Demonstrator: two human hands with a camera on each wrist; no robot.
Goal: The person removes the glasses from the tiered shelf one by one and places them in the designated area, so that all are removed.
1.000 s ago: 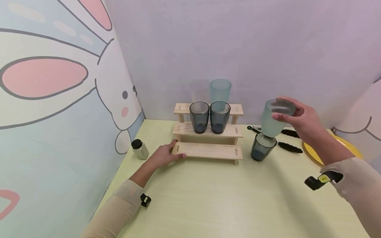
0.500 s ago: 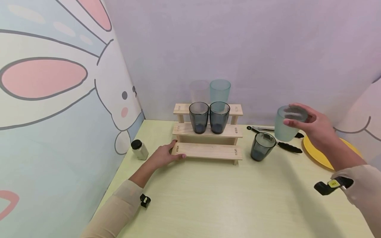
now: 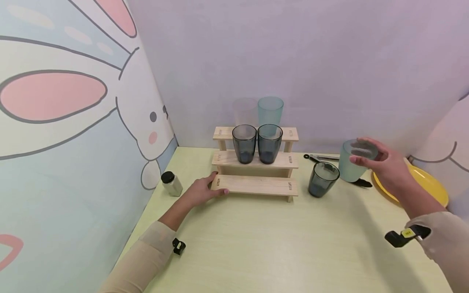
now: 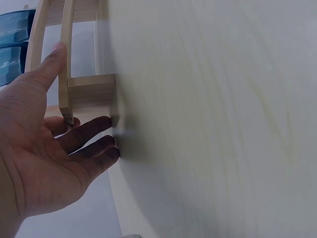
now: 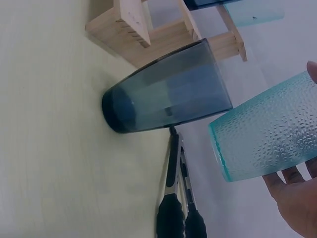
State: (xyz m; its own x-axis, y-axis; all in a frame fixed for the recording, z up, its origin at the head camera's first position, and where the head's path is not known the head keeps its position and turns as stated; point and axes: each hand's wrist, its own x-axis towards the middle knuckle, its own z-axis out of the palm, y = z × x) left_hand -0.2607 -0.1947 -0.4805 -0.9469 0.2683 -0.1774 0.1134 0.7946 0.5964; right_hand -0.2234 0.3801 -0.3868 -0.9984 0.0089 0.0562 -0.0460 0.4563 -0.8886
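Observation:
My right hand [image 3: 381, 162] grips a pale aqua, dimpled tumbler [image 5: 267, 131] near its rim, thumb on one side and fingers on the other. It hangs upright over the tongs at the right, its base clear of the table in the right wrist view. Beside it stands a dark grey glass [image 3: 323, 179] on the table. With its thumb on top and its index finger at the underside, my left hand [image 4: 49, 144] pinches the left end of the lowest step of a wooden three-step rack [image 3: 256, 185]. Its other fingertips are down near the table.
Two dark grey glasses [image 3: 244, 144] stand on the middle step. Behind them, on the top step, are an aqua tumbler [image 3: 270, 110] and a clear one [image 3: 244, 110]. A black-capped jar [image 3: 172, 184] stands left, tongs [image 5: 173, 198] and a yellow plate [image 3: 436, 188] right.
My right hand has carried the aqua tumbler to the right, away from above the dark grey glass, and then lower toward the table. The left hand has stayed on the rack.

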